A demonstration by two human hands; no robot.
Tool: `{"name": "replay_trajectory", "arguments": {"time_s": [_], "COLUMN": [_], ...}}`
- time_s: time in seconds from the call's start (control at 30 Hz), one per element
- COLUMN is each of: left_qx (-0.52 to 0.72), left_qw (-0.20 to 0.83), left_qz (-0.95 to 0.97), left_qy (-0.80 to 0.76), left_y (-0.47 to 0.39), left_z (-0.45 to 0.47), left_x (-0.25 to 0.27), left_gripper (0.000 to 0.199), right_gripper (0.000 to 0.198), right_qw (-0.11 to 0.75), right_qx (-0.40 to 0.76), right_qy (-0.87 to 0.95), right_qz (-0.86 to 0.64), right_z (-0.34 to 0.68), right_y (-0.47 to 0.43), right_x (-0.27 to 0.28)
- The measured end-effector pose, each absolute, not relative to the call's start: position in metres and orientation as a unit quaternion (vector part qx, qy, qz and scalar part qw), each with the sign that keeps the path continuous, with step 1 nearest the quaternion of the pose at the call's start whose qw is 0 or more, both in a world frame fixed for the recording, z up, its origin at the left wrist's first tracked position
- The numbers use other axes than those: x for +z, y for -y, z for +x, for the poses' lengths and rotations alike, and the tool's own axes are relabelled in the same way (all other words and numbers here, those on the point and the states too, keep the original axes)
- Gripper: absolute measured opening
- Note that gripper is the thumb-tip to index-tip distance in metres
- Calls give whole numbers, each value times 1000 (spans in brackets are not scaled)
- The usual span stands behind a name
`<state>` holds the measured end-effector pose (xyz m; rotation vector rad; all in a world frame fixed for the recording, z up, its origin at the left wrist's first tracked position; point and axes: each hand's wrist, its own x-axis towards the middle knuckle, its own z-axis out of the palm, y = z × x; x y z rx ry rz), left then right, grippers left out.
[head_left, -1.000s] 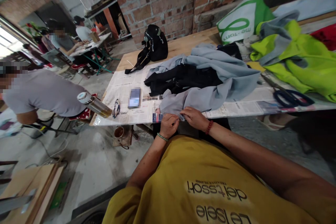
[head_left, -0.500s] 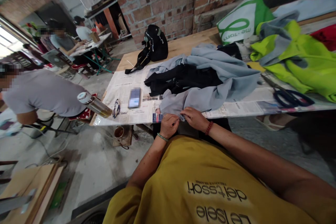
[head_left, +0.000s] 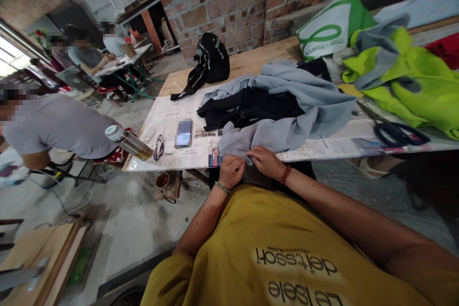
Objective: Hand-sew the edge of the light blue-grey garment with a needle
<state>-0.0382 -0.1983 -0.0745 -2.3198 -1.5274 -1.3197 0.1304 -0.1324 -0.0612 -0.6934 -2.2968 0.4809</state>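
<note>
A grey garment (head_left: 319, 114) with a black section (head_left: 251, 107) lies across the newspaper-covered table, its near end drawn to the front edge. My left hand (head_left: 231, 171), a green bracelet at its wrist, is closed with finger and thumb pinched at that end of the grey cloth. Close beside it, my right hand (head_left: 267, 161), with a red bead bracelet, is closed on the same bit of grey cloth. Anything finer between the fingertips is too small to make out.
On the table are a phone (head_left: 184, 133), a bottle (head_left: 129, 142), a bracelet (head_left: 158, 147), a black bag (head_left: 213, 60), large scissors (head_left: 398, 133), a lime-green garment (head_left: 412, 81) and a green-and-white bag (head_left: 330, 28). Seated people (head_left: 60, 124) are at the left.
Both hands hold practically the same place on the grey cloth. In the background, a seated person's head and hands have shifted slightly.
</note>
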Motion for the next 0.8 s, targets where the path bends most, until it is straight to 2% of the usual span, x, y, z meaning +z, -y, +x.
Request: {"name": "replay_trajectory", "arguments": {"time_s": [0.23, 0.8], "left_qx": [-432, -457], "left_qw": [54, 0], "left_qz": [-758, -735], "left_qy": [486, 501], "left_y": [198, 200], "left_z": [-38, -38], "left_x": [-74, -72], "left_gripper": [13, 11], "right_gripper": [25, 26], "right_qw": [344, 349], "right_qx": [180, 179], "right_qy": [883, 871], "right_qz": [-263, -295], "right_z": [132, 132], "right_y": [131, 130], "right_x": [-61, -62]}}
